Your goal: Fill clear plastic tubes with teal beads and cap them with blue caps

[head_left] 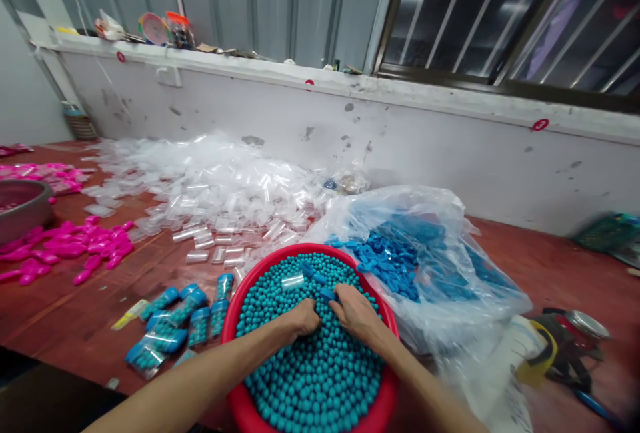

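A red tub full of small teal beads stands in front of me. My left hand is closed, its fingertips down among the beads; what it holds, if anything, is hidden. Beside it, my right hand pinches a blue cap just over the beads. A clear plastic tube lies on the bead surface, with a couple of loose blue caps close by. Left of the tub lie several bead-filled clear containers with blue caps.
Clear tubes are heaped toward the wall. A plastic bag of blue caps touches the tub's right side. Pink pieces and a grey basin are at left; a red jar with a metal lid is at right.
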Motion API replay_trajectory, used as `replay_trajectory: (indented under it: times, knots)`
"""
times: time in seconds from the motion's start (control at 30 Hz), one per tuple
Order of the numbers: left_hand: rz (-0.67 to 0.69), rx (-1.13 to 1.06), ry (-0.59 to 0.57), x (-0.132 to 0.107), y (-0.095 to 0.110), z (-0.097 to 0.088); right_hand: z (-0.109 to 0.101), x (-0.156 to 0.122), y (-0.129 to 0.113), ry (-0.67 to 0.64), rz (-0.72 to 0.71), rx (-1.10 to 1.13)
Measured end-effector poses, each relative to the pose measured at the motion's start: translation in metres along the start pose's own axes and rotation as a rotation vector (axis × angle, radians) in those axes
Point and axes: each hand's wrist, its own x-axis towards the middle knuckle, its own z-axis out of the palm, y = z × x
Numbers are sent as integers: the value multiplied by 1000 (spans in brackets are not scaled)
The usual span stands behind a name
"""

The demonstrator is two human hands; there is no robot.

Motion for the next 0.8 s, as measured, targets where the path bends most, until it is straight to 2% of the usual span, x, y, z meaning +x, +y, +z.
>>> replay_trajectory:
  times: [0.1,0.2,0.33,0.4,0.57,0.73,0.8]
  knots:
    - [-89,-226,-101,-3,1,-1,-6,-5,11,28,100,176]
    - [-112,-409,-159,-7,5,-5,-9,-10,15,54,151,412]
    - [-112,-533,-133,-12,11,-13,-12,-13,11,50,153,569]
    - [-122,-551,-107,-17,14,-18,-15,-14,5,94,116,605]
    - [-98,-542,-67,-28,20,-22,-19,-17,-9,222,-54,566]
    - [27,-332,117,-31,18,-25,-24,-27,-6,137,-120,328]
    - [59,-306,141,-32,16,-27,-27,-30,-4,101,-115,284]
